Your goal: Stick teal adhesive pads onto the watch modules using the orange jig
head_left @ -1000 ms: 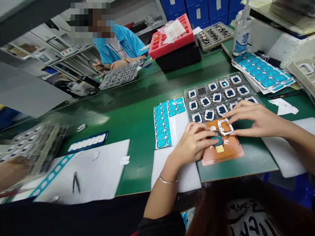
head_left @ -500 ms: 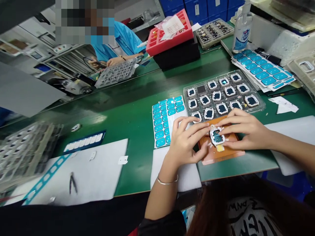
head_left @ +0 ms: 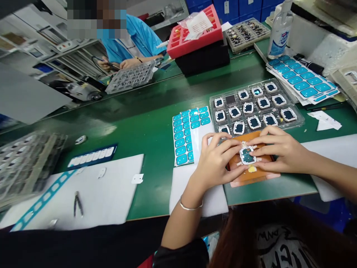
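Observation:
On an orange mat [head_left: 237, 180] in front of me lies a white, rounded-square housing like a watch case [head_left: 247, 155], with a dark greenish inside. My left hand [head_left: 216, 158] is closed on its left side, fingertips near the top edge and thumb by the lower left. From the right, my right hand [head_left: 279, 150] grips the same housing, index finger at its top and thumb at its lower right. A small yellow piece [head_left: 252, 169] sits just below the housing. Just behind the mat, a clear plastic tray [head_left: 298, 118] holds several similar housings.
Sheets of blue stickers [head_left: 181, 141] lie left of the tray, and more sticker sheets [head_left: 306, 80] at right by a pump bottle [head_left: 280, 31]. Black tweezers [head_left: 78, 204] rest on white foam [head_left: 111, 193]. Across the bench, a person in blue handles another tray [head_left: 131, 76].
My left thumb has moved inward to the lower edge of the housing. My right fingers have shifted slightly on it. The whole view has moved a little.

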`<move>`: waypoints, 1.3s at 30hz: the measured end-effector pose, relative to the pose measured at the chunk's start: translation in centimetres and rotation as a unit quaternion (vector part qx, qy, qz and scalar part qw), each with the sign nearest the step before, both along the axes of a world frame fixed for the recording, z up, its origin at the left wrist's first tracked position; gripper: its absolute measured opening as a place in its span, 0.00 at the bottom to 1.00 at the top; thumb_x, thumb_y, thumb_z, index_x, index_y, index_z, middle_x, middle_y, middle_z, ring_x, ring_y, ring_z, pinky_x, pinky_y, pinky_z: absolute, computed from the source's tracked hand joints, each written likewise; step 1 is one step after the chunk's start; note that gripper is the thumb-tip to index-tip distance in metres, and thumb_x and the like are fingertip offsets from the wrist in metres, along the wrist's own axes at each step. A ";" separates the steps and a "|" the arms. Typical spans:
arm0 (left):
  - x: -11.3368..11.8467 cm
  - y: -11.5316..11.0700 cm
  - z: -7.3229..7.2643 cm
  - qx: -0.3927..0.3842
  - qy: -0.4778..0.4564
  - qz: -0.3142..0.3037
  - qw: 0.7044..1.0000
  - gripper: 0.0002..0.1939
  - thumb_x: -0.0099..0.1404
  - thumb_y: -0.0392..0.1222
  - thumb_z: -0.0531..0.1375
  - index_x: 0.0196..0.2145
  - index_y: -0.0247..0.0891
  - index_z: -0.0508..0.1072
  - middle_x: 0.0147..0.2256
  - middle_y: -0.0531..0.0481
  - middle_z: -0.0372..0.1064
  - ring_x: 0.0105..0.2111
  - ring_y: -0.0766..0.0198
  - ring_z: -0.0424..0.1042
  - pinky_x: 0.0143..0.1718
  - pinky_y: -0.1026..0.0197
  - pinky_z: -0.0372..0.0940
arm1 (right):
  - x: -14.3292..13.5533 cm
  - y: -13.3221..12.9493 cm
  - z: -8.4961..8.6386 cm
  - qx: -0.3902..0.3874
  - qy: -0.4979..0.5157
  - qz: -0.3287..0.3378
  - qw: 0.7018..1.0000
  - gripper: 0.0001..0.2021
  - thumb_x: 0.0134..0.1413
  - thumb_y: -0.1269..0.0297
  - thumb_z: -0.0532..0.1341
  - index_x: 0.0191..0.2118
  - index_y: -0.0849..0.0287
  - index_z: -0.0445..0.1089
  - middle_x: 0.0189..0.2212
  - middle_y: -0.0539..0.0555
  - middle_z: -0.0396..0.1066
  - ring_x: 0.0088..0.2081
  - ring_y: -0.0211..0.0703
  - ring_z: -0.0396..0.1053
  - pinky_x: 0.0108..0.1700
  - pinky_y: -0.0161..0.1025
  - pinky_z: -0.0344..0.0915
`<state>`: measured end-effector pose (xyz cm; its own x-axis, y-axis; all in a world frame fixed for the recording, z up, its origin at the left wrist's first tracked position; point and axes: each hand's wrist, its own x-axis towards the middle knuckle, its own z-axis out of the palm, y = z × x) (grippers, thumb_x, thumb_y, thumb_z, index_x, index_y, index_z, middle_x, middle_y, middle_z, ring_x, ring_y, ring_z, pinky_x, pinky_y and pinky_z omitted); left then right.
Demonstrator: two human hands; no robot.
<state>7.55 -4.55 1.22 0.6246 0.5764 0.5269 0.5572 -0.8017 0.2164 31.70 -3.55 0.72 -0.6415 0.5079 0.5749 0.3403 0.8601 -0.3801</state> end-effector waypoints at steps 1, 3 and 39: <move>0.0 0.0 -0.1 -0.018 0.005 0.001 1.000 0.20 0.62 0.54 0.64 0.47 0.40 0.73 0.45 0.47 0.76 0.51 0.50 0.66 0.50 0.46 0.54 | 0.0 0.0 -0.1 -0.003 -0.011 0.000 1.000 0.07 0.59 0.59 0.65 0.38 0.54 0.78 0.43 0.55 0.77 0.38 0.49 0.65 0.39 0.49 0.67; 0.0 -0.1 -0.2 -0.057 0.003 0.002 0.998 0.22 0.62 0.54 0.64 0.50 0.40 0.72 0.47 0.46 0.75 0.53 0.49 0.64 0.52 0.45 0.55 | 0.1 0.0 -0.2 -0.006 -0.026 -0.002 1.000 0.07 0.59 0.58 0.65 0.37 0.55 0.78 0.42 0.56 0.77 0.39 0.49 0.65 0.40 0.49 0.67; 1.8 -1.2 -0.6 0.198 -0.182 0.042 0.962 0.03 0.64 0.40 0.63 0.36 0.46 0.78 0.37 0.49 0.70 0.43 0.58 0.56 0.43 0.56 0.58 | -0.5 -0.2 -0.7 -0.533 0.243 0.220 0.780 0.19 0.62 0.68 0.64 0.57 0.56 0.64 0.49 0.53 0.75 0.50 0.37 0.73 0.55 0.37 0.67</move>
